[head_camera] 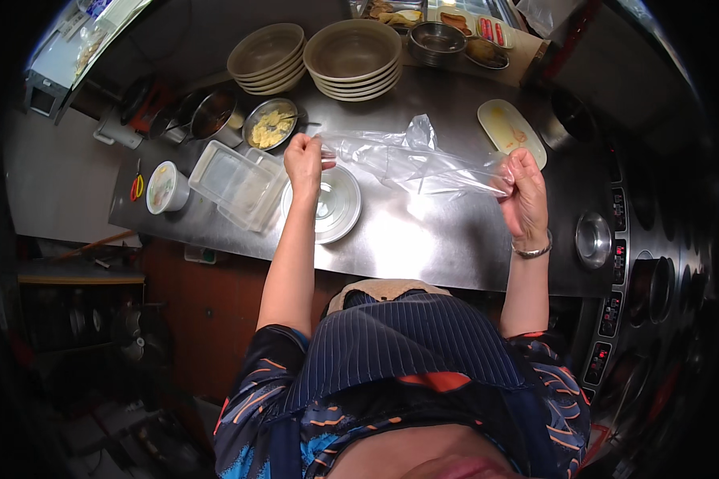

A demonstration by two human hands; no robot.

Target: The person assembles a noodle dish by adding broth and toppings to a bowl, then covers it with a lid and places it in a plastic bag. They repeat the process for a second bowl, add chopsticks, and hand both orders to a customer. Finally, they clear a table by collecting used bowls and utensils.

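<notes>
A clear plastic bag is stretched sideways above the stainless steel worktop. My left hand pinches one end of it, and my right hand grips the other end. Under my left hand and wrist lies a round translucent lid or covered tub, partly hidden by my forearm. To the left of that, clear rectangular plastic containers are piled together. Just beyond my right hand, an oval plate holds a few yellowish scraps.
Two stacks of large bowls stand at the back beside small metal bowls. A metal bowl of yellow food, a white tub and scissors sit leftward. At right are a small steel bowl and cooker control panels.
</notes>
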